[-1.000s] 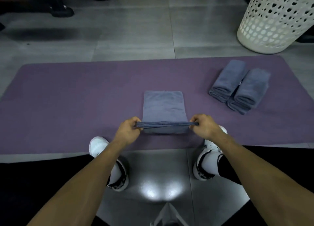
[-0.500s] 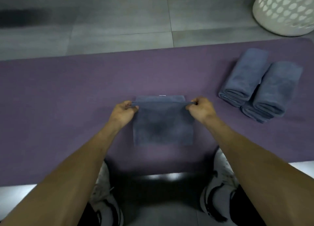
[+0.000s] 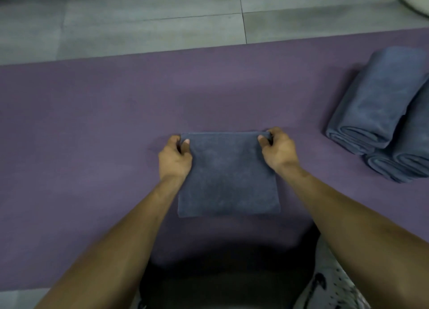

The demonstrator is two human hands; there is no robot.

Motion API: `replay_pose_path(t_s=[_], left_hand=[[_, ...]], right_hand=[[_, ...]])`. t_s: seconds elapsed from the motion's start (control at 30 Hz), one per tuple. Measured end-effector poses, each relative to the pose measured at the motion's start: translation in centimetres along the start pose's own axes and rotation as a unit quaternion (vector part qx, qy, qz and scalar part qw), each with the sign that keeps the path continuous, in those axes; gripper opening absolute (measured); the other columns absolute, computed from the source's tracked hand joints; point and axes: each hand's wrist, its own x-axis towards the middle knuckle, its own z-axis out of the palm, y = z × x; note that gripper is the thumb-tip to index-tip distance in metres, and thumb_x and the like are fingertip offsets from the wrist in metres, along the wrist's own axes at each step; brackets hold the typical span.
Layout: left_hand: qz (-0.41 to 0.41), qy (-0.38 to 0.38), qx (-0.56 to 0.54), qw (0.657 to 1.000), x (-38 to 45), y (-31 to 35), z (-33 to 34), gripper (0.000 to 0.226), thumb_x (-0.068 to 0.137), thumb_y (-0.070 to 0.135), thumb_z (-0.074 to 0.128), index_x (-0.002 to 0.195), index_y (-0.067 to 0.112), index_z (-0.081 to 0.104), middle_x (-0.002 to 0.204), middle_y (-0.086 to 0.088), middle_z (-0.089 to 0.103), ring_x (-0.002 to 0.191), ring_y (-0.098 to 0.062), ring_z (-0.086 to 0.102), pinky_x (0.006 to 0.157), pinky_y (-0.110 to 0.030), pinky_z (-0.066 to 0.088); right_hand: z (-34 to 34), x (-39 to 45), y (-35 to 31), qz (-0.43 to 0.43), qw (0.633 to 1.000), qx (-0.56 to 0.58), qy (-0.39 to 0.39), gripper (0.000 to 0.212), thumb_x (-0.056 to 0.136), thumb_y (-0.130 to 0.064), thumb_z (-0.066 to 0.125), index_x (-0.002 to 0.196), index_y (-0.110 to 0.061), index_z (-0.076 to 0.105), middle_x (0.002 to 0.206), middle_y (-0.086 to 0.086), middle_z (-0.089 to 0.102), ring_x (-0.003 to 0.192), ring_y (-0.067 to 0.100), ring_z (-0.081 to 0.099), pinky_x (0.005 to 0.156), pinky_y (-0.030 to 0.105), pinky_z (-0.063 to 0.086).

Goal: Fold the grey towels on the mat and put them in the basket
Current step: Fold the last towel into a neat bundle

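Folded square grey towel lies flat mid purple foam mat. Left hand pinches its far left corner, right hand its far right corner, thumbs on top. Stack of folded grey towels well right on mat. White basket rim at top right.

A grey tiled floor carries a purple mat, which runs across the full width of the view. Directly on the mat, near its front edge, lies a folded grey towel, flat and roughly square. At the mat's right side sits a pile of folded grey towels, touching one another; probably three, though the frame edge cuts them off. A white shoe rests at the lower right.
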Motion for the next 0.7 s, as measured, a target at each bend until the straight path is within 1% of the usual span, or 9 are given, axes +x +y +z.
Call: replay_pose_path(t_s=[0.03,0.1,0.2,0.27,0.3,0.4,0.5,0.57,0.7], left_hand=[[0.0,0.009,0.009,1.0,-0.3,0.3,0.0,0.021,0.096,0.027,0.05,0.107,0.011,0.058,0.085,-0.005,0.063,0.081,-0.027,0.061,0.071,-0.03,0.045],[0.016,0.028,0.057,0.998,-1.3,0.7,-0.1,0.038,0.093,0.029,0.053,0.127,0.013,0.046,0.113,-0.012,0.059,0.102,-0.033,0.058,0.079,-0.037,0.047],[0.161,0.035,0.177,0.97,-4.2,0.6,0.5,0.071,0.09,0.034,0.054,0.149,0.012,0.023,0.154,-0.018,0.024,0.137,-0.037,0.031,0.108,-0.046,0.034],[0.269,-0.015,0.26,0.928,-5.8,0.0,1.9,0.07,0.092,0.041,0.045,0.151,0.013,0.021,0.159,-0.018,0.013,0.145,-0.038,0.018,0.116,-0.049,0.02],[0.301,-0.041,0.293,0.907,-6.2,-0.6,2.7,0.07,0.092,0.044,0.04,0.152,0.014,0.021,0.159,-0.016,0.012,0.146,-0.036,0.014,0.117,-0.051,0.017],[0.289,-0.067,0.333,0.895,-6.1,-2.7,3.6,0.072,0.093,0.053,0.031,0.153,0.016,0.016,0.161,-0.01,0.009,0.148,-0.033,0.008,0.119,-0.05,0.012],[0.213,-0.059,0.345,0.912,-5.7,-4.1,2.6,0.074,0.093,0.06,0.025,0.154,0.022,0.008,0.162,-0.003,0.002,0.148,-0.034,0.005,0.119,-0.05,0.004],[0.201,-0.065,0.356,0.91,-5.7,-4.3,1.7,0.072,0.094,0.06,0.022,0.154,0.023,0.007,0.162,-0.003,0.001,0.147,-0.035,0.006,0.119,-0.052,0.004],[0.321,-0.089,0.374,0.866,-7.1,-4.2,-0.7,0.066,0.095,0.051,0.031,0.151,0.017,0.026,0.16,-0.014,0.011,0.146,-0.036,0.011,0.118,-0.053,0.003]], right_hand=[[0.1,0.0,0.1,-0.006,1.0,-0.002,0.006,0.029,0.097,-0.027,0.054,0.117,-0.007,0.057,0.106,0.014,0.065,0.093,0.027,0.06,0.073,0.024,0.041],[0.2,-0.5,0.4,-0.012,1.0,0.007,0.026,0.03,0.095,-0.028,0.057,0.115,-0.006,0.057,0.104,0.015,0.065,0.096,0.03,0.06,0.079,0.029,0.046],[0.6,-2.6,0.9,-0.092,0.989,-0.031,0.11,0.036,0.092,-0.026,0.056,0.119,-0.003,0.052,0.116,0.019,0.056,0.106,0.036,0.055,0.092,0.041,0.046],[1.6,-4.5,1.3,-0.209,0.958,-0.13,0.147,0.046,0.089,-0.026,0.052,0.126,0.0,0.051,0.127,0.021,0.051,0.118,0.038,0.049,0.102,0.045,0.041],[2.3,-5.3,1.5,-0.275,0.938,-0.171,0.126,0.051,0.088,-0.027,0.05,0.131,0.001,0.049,0.135,0.021,0.048,0.127,0.037,0.044,0.108,0.045,0.037],[4.0,-6.2,4.3,-0.417,0.863,-0.285,-0.018,0.062,0.096,-0.039,0.038,0.145,-0.002,0.037,0.154,0.017,0.031,0.144,0.031,0.026,0.116,0.049,0.026],[2.9,-5.4,7.4,-0.363,0.865,-0.342,-0.057,0.072,0.096,-0.053,0.028,0.153,-0.009,0.019,0.161,0.009,0.012,0.149,0.023,0.009,0.12,0.044,0.015],[2.0,-5.4,7.5,-0.321,0.872,-0.367,-0.049,0.075,0.095,-0.055,0.025,0.153,-0.009,0.016,0.161,0.009,0.01,0.149,0.023,0.008,0.12,0.045,0.012],[0.8,-7.1,6.8,-0.366,0.849,-0.378,-0.04,0.065,0.095,-0.044,0.035,0.146,-0.005,0.035,0.154,0.018,0.03,0.143,0.033,0.025,0.118,0.048,0.015]])
